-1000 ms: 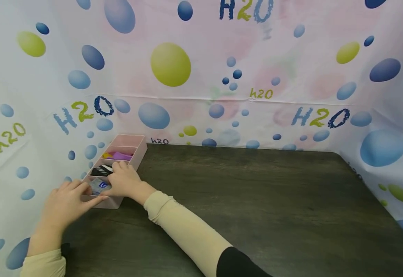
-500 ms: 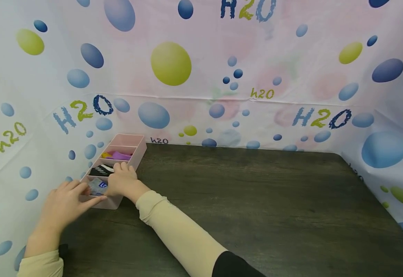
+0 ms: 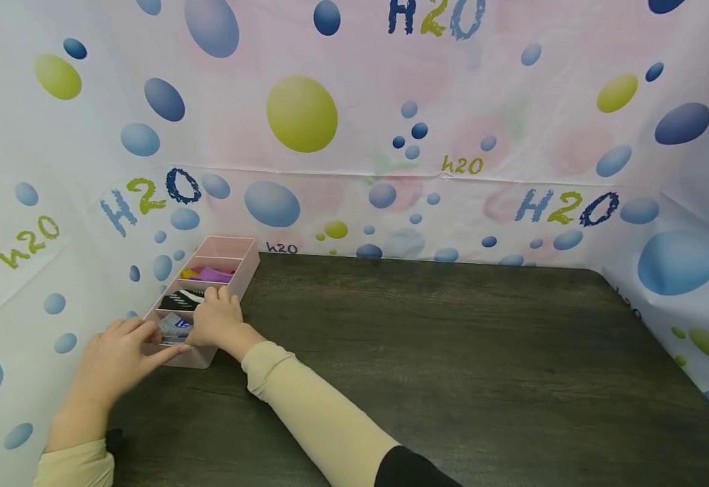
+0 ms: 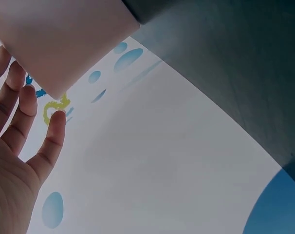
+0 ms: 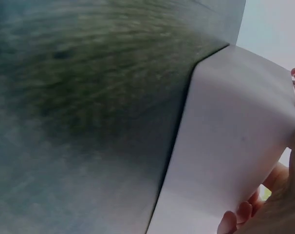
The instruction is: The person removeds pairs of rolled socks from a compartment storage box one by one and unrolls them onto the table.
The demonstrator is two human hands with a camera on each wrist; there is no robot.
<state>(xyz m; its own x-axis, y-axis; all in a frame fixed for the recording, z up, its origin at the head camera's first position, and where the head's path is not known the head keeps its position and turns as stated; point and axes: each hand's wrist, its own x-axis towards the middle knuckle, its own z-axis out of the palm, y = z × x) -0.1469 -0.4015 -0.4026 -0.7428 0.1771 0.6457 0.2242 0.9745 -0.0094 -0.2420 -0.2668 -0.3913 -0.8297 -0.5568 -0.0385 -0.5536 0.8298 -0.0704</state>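
Observation:
A long pink organizer box point(image 3: 246, 270) with divided compartments stands at the table's left edge. Folded grey cloth point(image 3: 174, 323) with a blue mark lies in its nearest compartment. My right hand point(image 3: 220, 321) reaches over the box's right wall, fingers bent near a divider, thumb at the grey cloth's right edge. Opposite it, my left hand point(image 3: 111, 362) is at the near left corner, thumb stretched along the front rim, index finger at the cloth's left edge. In the left wrist view, its other fingers point(image 4: 55, 134) are loosely bent outside the box point(image 4: 64, 39). The right fingertips are partly hidden.
Black cloth with white stripes point(image 3: 179, 299) fills the second compartment; purple cloth point(image 3: 210, 274) and a bit of yellow are in the third. A patterned sheet point(image 3: 354, 135) rises behind and left of the dark wooden table point(image 3: 427, 358).
The grey cloth shifts and creases, its blue mark becoming less visible. My right hand moves slightly left, then stays there. The left hand and box hardly move.

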